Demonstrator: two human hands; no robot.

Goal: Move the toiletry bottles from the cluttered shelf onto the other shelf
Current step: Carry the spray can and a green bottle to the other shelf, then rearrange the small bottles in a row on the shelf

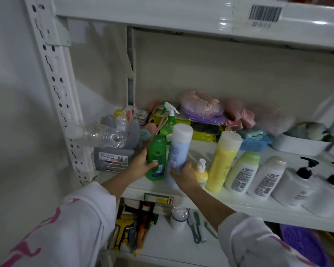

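At the shelf (239, 206) front, the left hand (141, 166) wraps the green bottle (156, 158) and the right hand (187, 175) clasps the blue bottle (178, 151) low down; both look smooth, rigid plastic, likely light, best held mid-body.

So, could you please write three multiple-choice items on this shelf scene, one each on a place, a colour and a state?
1. Where does the small yellow pump bottle stand?
A. between the blue bottle and the tall yellow bottle
B. on the lower shelf
C. behind the basket

2. What colour is the bottle in the left hand?
A. white
B. green
C. purple

3. What is the right hand doing?
A. hanging free
B. pressing a pump
C. gripping the blue bottle

Answers:
1 A, it sits in the gap between those two.
2 B, the fingers wrap the green bottle.
3 C, the fingers close round its base.
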